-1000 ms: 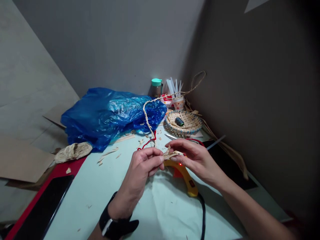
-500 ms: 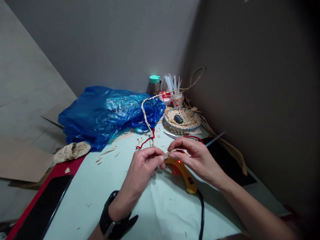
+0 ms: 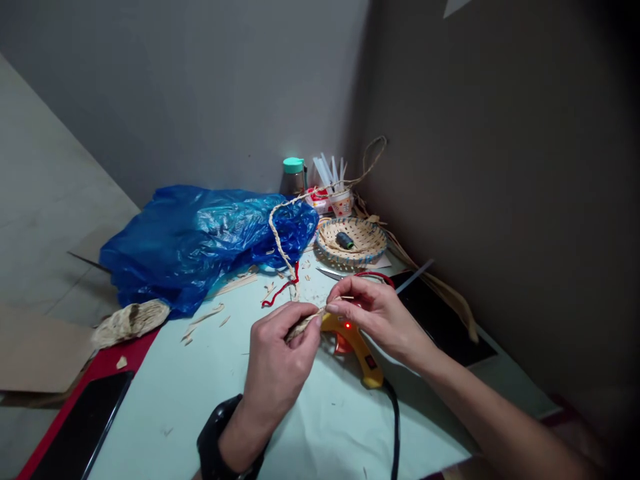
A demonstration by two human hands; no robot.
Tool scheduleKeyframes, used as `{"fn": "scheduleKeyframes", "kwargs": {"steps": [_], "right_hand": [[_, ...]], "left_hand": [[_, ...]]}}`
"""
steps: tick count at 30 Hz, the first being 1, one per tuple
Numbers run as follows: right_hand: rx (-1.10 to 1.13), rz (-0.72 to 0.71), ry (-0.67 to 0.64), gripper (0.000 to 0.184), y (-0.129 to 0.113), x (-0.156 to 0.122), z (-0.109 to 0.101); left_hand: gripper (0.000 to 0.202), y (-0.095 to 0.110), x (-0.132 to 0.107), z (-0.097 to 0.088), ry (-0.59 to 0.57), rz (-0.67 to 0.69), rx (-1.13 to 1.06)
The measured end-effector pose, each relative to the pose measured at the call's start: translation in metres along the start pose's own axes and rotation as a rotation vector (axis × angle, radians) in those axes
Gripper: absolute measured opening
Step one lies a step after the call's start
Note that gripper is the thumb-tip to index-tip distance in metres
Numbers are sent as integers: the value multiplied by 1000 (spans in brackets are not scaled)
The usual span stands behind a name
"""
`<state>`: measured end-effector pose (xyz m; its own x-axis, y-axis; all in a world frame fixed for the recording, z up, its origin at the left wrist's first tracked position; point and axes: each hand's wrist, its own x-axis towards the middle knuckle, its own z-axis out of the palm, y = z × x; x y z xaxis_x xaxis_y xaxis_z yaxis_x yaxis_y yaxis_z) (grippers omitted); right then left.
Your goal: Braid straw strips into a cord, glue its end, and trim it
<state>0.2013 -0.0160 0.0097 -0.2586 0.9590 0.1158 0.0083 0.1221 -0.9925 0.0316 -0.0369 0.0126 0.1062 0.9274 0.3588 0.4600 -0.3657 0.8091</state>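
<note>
Between my two hands runs a pale braided fibre cord (image 3: 300, 327). My left hand (image 3: 285, 350), with a black watch on its wrist, pinches the braid between thumb and fingers. At the braid's end, my right hand (image 3: 377, 317) is closed with thumb and forefinger together on its thin strands. Just under my hands lies a yellow glue gun (image 3: 361, 353) with a lit red light; its nozzle is hidden. Beyond them a length of the braid (image 3: 280, 243) loops back over the blue bag, near a red cord (image 3: 280, 294).
A blue plastic bag (image 3: 200, 240) fills the back left. Behind are a jar with a green lid (image 3: 293, 167), a cup of glue sticks (image 3: 342, 202) and a woven basket (image 3: 360, 243) holding a dark thread spool (image 3: 345, 240). Scissors (image 3: 330, 274) and a phone (image 3: 83, 423) lie nearby.
The view has shifted slightly right. My left hand has turned, so more of the braid shows in its grip. My right fingers have closed in nearer to the left thumb.
</note>
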Motion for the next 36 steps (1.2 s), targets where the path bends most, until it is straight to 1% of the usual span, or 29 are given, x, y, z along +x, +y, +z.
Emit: {"fn": "scheduleKeyframes", "kwargs": {"steps": [7, 12, 16, 20, 22, 25, 29, 32, 36], "right_hand": [[2, 17, -24, 16, 5, -2, 1], [63, 61, -33, 18, 12, -4, 2], [51, 11, -15, 18, 13, -3, 4], [-13, -32, 0, 15, 10, -3, 6], [-58, -68, 20, 15, 11, -2, 5], [-90, -109, 61, 15, 15, 0, 2], [-97, -115, 90, 16, 21, 4, -2], [-86, -103, 86, 17, 22, 4, -2], [-71, -83, 77, 17, 21, 3, 0]], "left_hand": [[10, 1, -1, 1, 4, -58, -10], [12, 2, -1, 1, -3, -91, 24], [12, 2, -1, 3, 13, -63, 40], [12, 0, -2, 5, 22, -55, 45], [13, -1, -1, 5, 6, -68, 27], [13, -3, 0, 4, -48, -129, -23], [17, -4, 5, 1, -88, -206, -67], [19, -4, 6, 1, -88, -215, -91], [9, -2, 5, 3, -69, -187, -86]]}}
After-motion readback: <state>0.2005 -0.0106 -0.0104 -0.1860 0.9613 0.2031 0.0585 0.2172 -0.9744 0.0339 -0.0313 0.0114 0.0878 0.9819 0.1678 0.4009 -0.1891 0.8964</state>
